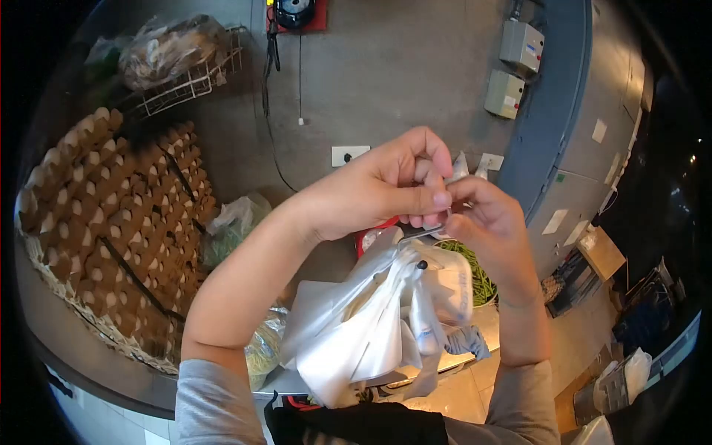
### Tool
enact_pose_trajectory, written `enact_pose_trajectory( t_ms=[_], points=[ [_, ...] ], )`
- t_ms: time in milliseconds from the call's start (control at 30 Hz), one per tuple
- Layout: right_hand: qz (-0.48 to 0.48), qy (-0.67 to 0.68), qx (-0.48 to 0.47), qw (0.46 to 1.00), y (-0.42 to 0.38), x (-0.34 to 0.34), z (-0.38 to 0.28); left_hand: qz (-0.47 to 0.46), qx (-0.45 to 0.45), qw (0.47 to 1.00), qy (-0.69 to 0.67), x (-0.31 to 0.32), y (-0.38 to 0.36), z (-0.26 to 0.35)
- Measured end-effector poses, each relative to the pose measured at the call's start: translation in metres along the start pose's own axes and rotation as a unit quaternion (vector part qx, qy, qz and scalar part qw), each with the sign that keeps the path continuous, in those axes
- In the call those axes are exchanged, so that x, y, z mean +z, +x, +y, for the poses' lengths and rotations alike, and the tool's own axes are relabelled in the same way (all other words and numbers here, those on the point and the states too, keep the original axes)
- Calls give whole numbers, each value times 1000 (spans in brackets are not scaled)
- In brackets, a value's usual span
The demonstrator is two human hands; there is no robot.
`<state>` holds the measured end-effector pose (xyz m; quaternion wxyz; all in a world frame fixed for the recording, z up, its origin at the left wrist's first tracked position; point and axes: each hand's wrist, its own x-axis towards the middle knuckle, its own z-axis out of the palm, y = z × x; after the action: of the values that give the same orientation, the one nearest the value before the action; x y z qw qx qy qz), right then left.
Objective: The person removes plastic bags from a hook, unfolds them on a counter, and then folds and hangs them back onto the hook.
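Observation:
Both of my hands meet at the centre of the head view, above a bunch of white plastic bags (363,326). The bags hang from a thin metal hook (420,234) with a black ball tip below. My left hand (386,182) has thumb and fingers pinched together. Close against it, my right hand (486,215) is also pinched, its fingertips near the hook's upper end. Whatever lies between the fingertips is too small to make out. Behind the bags, green beans (478,274) fill a round container, partly hidden by the bags and my right hand.
Egg trays with eggs (111,237) are stacked at the left. Bags of green vegetables (236,226) stand beside them. A wire rack (194,83) holds a bagged item at the upper left. Grey metal cabinets (575,170) line the right, with a crate (604,393) at the lower right.

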<state>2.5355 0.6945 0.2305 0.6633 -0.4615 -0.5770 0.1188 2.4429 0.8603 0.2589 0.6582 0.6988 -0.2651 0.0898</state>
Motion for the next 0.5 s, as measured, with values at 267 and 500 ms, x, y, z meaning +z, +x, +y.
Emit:
enact_pose_trajectory(
  t_ms=[267,500],
  points=[
    [-74,-40,-5,996,23,7,30,73,43,996,9,-15,-9,0],
    [56,-86,-193,976,79,20,37,261,75,871,410,-10,-55,16]
  ],
)
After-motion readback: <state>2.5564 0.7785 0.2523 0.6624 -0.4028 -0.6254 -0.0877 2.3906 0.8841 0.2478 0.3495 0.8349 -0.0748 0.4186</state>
